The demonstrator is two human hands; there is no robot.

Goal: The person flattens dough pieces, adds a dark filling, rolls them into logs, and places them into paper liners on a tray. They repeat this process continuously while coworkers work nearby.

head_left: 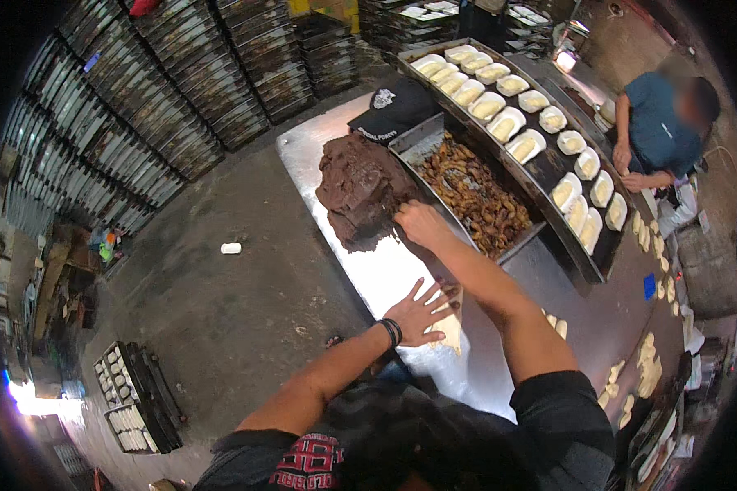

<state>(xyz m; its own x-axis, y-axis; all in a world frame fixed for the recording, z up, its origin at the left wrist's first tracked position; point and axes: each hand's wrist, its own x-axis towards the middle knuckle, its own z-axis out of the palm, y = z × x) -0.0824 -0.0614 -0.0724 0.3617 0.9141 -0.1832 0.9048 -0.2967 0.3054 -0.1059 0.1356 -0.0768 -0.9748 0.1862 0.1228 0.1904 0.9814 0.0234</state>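
My left hand (420,316) lies flat with its fingers spread, over a thin flattened piece of pale dough (445,334) on the shiny metal tabletop (385,274). Farther up, my right hand (420,223) is at the near right side of a big dark-brown lump of paste (356,184). Its fingers are bent in and touch the paste; their tips are partly hidden. Just right of that hand stands a metal tray (512,252) of glossy brown, banana-like pieces (477,188).
A black cap (397,108) lies beyond the paste. A long dark tray (567,225) carries dough in white paper cups. At right, a person (659,123) handles dough; several dough pieces (647,364) lie nearby. Stacked trays (188,74) stand at left; filled trays (131,401) sit on the floor.
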